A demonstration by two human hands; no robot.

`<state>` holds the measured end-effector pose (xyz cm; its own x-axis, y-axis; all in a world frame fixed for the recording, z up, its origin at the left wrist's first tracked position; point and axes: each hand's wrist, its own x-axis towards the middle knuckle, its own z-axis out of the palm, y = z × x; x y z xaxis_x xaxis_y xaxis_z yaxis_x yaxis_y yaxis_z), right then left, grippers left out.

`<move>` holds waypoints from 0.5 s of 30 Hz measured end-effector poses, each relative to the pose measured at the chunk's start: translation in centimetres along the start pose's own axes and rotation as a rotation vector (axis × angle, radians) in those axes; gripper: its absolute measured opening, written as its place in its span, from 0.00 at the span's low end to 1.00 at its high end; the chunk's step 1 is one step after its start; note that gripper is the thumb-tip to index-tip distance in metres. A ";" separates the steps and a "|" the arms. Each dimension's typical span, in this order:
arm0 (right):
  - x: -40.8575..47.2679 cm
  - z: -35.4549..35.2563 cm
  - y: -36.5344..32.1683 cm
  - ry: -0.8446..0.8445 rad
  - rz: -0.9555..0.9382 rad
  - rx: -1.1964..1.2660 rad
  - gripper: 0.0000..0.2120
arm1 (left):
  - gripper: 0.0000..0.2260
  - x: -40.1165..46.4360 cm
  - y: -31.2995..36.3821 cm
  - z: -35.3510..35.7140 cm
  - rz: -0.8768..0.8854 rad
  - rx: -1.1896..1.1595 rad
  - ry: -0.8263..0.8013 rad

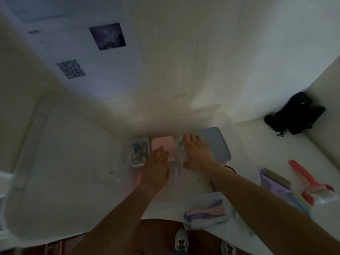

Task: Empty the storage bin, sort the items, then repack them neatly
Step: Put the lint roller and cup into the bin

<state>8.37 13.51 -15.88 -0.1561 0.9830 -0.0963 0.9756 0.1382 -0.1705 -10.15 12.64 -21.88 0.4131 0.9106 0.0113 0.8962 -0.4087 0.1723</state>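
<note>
The right hand (197, 155) has its grip curled over the top of a small clear container (181, 150), fingers bent down at the far edge and thumb out at the near side. At 9 o'clock of it the left hand (157, 162) lies flat, fingers straight and together, their tips resting on a pink-lidded box (162, 146); that grip is wide open and holds nothing. A ring shows on one left finger. At 9 o'clock of the pink box stands a clear lidded box (138, 153) full of small coloured bits, touching it or nearly so. At 3 o'clock of the right hand lies a blue-lidded box (218, 144), partly under the wrist. All four sit inside the clear storage bin (60, 162), toward its far wall, on the white bench (276, 144). Outside the bin, at 4 o'clock, lie a purple tray (272, 181) and a red-handled tool (305, 181); at 5 o'clock, a stack of pastel pieces (206, 214). A black bag (294, 115) sits at 2 o'clock by the wall.
</note>
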 end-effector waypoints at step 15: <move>1.9 1.9 0.6 0.056 0.075 0.050 0.25 | 0.27 1.2 0.1 1.9 0.126 -0.049 0.039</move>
<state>8.36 15.22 -18.03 -0.0724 0.9958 -0.0563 0.9750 0.0588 -0.2141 -9.26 13.62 -23.72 0.5144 0.8544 0.0737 0.8283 -0.5173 0.2152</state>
